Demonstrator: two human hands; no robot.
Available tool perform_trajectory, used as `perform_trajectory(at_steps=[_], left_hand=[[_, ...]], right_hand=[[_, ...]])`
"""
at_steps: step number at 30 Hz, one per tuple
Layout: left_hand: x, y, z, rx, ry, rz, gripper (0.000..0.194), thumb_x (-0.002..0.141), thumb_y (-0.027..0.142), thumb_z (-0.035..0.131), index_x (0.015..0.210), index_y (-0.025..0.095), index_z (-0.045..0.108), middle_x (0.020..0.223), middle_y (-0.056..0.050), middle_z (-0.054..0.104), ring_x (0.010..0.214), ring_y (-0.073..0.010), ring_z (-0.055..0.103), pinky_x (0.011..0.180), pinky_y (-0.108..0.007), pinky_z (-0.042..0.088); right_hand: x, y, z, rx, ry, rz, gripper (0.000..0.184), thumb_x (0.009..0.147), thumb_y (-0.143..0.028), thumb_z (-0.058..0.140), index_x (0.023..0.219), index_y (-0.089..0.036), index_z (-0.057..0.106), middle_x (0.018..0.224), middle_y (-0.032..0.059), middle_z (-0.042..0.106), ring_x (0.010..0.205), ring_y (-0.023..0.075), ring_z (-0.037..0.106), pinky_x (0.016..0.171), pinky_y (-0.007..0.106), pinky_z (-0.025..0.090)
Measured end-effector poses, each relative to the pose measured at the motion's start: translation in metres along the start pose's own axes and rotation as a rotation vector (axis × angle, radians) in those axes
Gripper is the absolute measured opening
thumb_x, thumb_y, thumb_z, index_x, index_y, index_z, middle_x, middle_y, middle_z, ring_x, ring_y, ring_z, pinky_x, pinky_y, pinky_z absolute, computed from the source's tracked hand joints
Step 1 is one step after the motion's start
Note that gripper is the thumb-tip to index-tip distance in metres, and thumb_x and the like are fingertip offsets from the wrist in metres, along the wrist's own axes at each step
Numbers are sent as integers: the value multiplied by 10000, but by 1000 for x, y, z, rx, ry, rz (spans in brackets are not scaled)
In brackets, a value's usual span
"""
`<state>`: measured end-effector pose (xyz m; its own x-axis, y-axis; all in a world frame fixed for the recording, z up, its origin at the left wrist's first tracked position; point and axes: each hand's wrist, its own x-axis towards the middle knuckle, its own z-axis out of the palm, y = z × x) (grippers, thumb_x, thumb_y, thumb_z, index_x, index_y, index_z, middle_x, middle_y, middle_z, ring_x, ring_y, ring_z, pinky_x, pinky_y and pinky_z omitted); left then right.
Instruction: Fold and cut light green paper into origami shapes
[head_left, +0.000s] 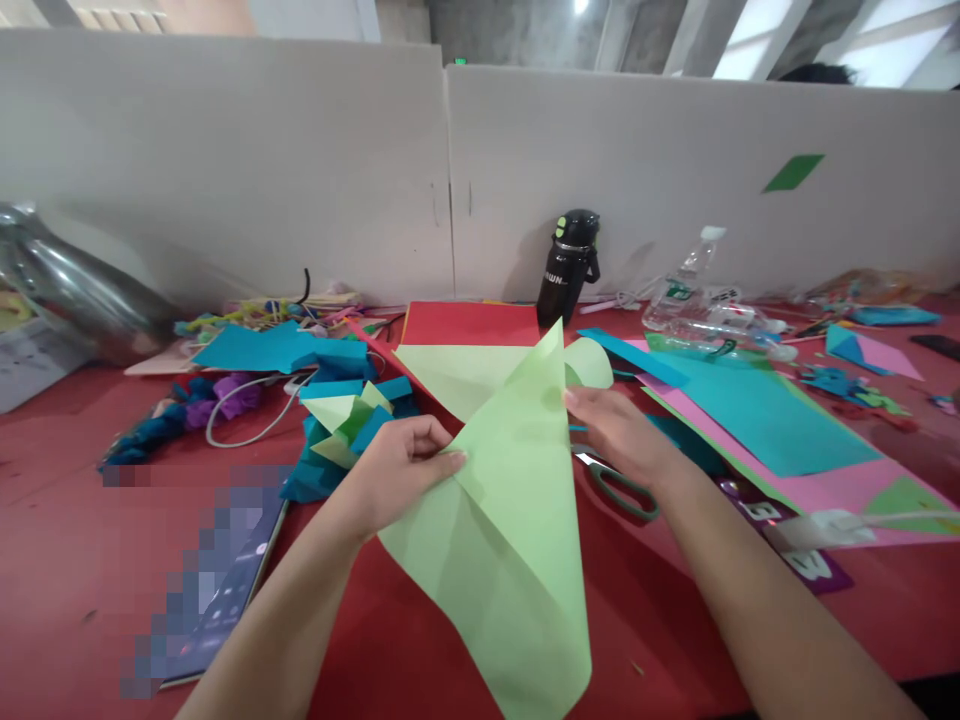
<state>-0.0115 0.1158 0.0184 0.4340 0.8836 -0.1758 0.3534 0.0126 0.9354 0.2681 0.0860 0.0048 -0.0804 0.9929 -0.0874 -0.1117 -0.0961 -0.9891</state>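
Observation:
Between my two hands is a sheet of light green paper (pixel 517 490), folded over diagonally so that it comes to a point at the top. My left hand (pixel 409 465) pinches its left edge between thumb and fingers. At the right edge, my right hand (pixel 611 425) grips the paper near the upper part, its fingers partly behind the sheet. Just below the right hand lie scissors (pixel 622 490) with dark grey-green handles. Another light green sheet (pixel 465 370) and a red sheet (pixel 472 323) lie behind the folded one.
Folded blue and green paper pieces (pixel 337 430) sit left of my hands, above a tablet (pixel 225 590). Blue sheets (pixel 772 410) over pink ones lie right. A black bottle (pixel 570 265), clear plastic bottles (pixel 679 290) and a steel jug (pixel 82 290) stand or lie near the white partition (pixel 225 170).

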Motion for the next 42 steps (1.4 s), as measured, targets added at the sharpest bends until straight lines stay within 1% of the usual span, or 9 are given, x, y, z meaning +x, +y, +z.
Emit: perform_trajectory(at_steps=[2,8,13,17,22,27,32,37,42], left_hand=[[-1,2,3,-1,-11,0,300,799,425,730,730,183,566,712,-7,668,655,-148,611,571,-242,451],[1,-2,12,83,-66,42,315,792,418,712,703,187,519,639,27,560,609,-119,513,552,-231,378],[4,-9,7,71,-94,35,328,822,426,704,726,189,498,667,32,524,630,-113,476,566,-232,371],[4,-11,2,102,-138,73,367,838,436,707,708,190,467,634,50,464,593,-97,411,537,-222,327],[1,-11,1,95,-170,49,345,852,452,699,733,184,518,684,21,575,633,-116,501,558,-226,375],[1,-10,5,92,-173,49,346,849,454,711,740,181,529,701,17,585,650,-119,518,574,-231,384],[3,-10,12,89,-211,60,348,853,442,707,743,186,498,692,33,544,640,-108,479,576,-224,365],[4,-9,14,136,-212,51,391,835,461,704,714,191,449,652,52,464,601,-98,419,562,-223,329],[3,-6,17,128,-217,43,367,828,442,707,725,188,463,679,42,487,635,-105,440,586,-227,348]], right_hand=[[-1,1,4,26,-67,57,319,799,-476,778,993,-223,773,979,82,767,869,248,696,791,391,532],[-1,5,6,86,151,30,273,748,-456,817,739,-195,735,741,30,722,652,176,640,610,314,477],[-2,4,12,108,202,-46,221,725,-412,838,788,-225,737,768,17,716,656,176,625,636,325,485],[-3,9,14,177,215,-110,307,801,-418,785,620,-219,638,639,-12,618,614,149,577,607,297,468],[-2,15,13,179,266,-143,211,781,-412,803,879,-239,735,823,23,722,742,193,661,670,314,520],[0,13,13,126,384,-148,271,783,-485,773,712,-235,698,706,8,680,643,186,624,600,319,482],[5,14,5,192,418,-262,188,756,-405,813,849,-259,740,783,0,690,699,180,616,635,312,475],[10,16,-1,186,412,-303,260,786,-462,779,720,-223,701,741,13,667,687,175,595,657,320,483],[14,19,-2,220,459,-354,213,754,-436,804,814,-244,734,773,3,674,728,177,606,680,315,493]])
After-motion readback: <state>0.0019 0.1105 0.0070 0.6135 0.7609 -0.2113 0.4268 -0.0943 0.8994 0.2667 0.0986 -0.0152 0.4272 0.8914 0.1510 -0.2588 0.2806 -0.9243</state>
